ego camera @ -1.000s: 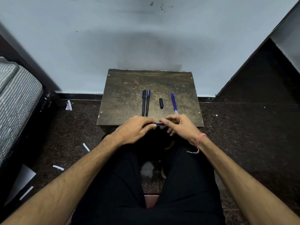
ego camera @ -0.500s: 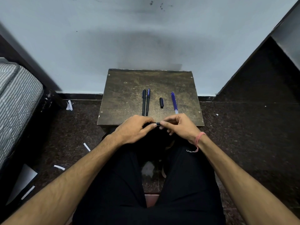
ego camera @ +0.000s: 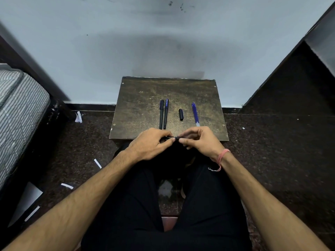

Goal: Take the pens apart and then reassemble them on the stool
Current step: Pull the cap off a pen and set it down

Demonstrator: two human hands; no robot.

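Both hands grip one dark pen [ego camera: 175, 137] at the near edge of the stool [ego camera: 141, 105]: the left hand [ego camera: 152, 145] curls its fingers round one end, and the right hand [ego camera: 199, 142] pinches the other end between thumb and fingers, so only a short part of the pen shows between them. Whether the pen is in one piece or two I cannot tell. On the stool top, beyond the hands, two capped pens [ego camera: 163, 114] lie side by side, touching or almost touching. To their right lies a loose black cap [ego camera: 181, 114], apart from them. Further right lie thin blue refills [ego camera: 195, 114], close together. A pink thread bracelet [ego camera: 222, 157] sits on the right wrist.
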